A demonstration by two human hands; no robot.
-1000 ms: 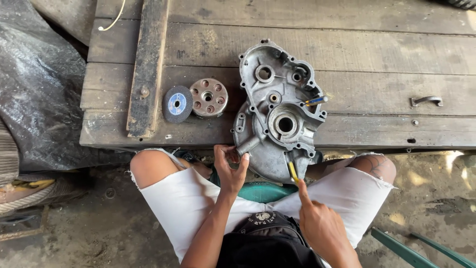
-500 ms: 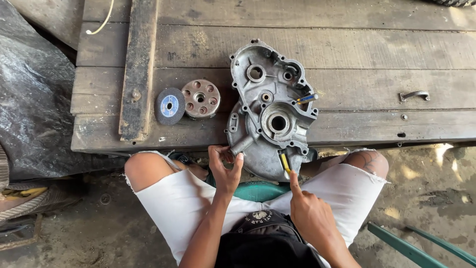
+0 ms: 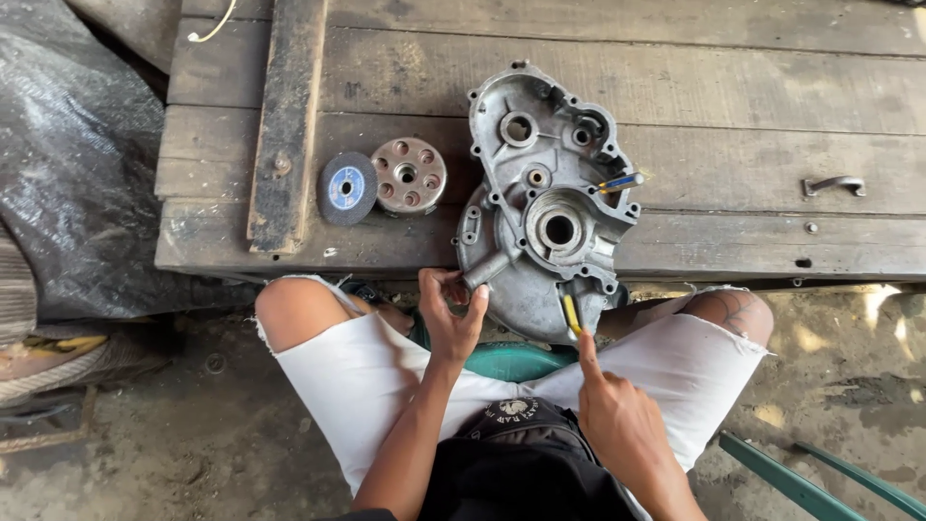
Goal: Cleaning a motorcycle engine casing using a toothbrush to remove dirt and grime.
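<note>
A grey cast metal engine cover (image 3: 542, 198) lies on a weathered wooden platform (image 3: 733, 87), its near end overhanging the edge above my lap. My left hand (image 3: 451, 314) grips the cover's lower left edge by a tubular stub. My right hand (image 3: 617, 415) points its index finger up at a small yellow-handled tool (image 3: 572, 315) stuck in the cover's near rim; whether the finger touches it is unclear. A second blue and yellow tool (image 3: 620, 181) sits in the cover's right side.
A dark grinding disc with a blue label (image 3: 346, 188) and a round metal hub with holes (image 3: 408, 175) lie left of the cover. A wooden plank (image 3: 286, 125) runs along the platform's left. A metal handle (image 3: 834, 183) sits at right. Black plastic sheeting (image 3: 77, 164) lies on the left.
The view has shifted slightly. My right hand has risen a little, its index finger now nearer the yellow tool. My left hand stays on the cover's edge.
</note>
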